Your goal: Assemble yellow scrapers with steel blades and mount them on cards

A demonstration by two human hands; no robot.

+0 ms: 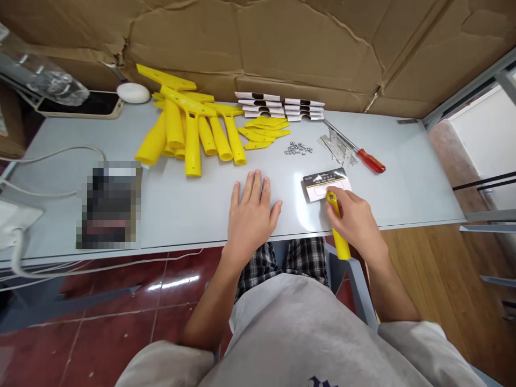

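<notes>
My left hand (252, 214) lies flat on the pale table, fingers spread, with nothing in it. My right hand (355, 215) is closed around a yellow plastic handle (341, 244), whose lower end sticks out past the table's front edge. Just beyond those fingers, and partly hidden by them, is a black-and-white printed card (325, 181). Farther back are small metal screws (297, 148) in a loose heap and some thin metal blades (335, 146). A screwdriver with a red handle (371, 161) lies beside the blades.
Several yellow T-shaped scraper handles (192, 142) are piled at the back left. Flat yellow plastic pieces (266, 131) and stacks of folded cards (303, 109) lie near the cardboard wall (298, 45). On the left are a phone (83, 105), a white oval object (133, 92) and cables.
</notes>
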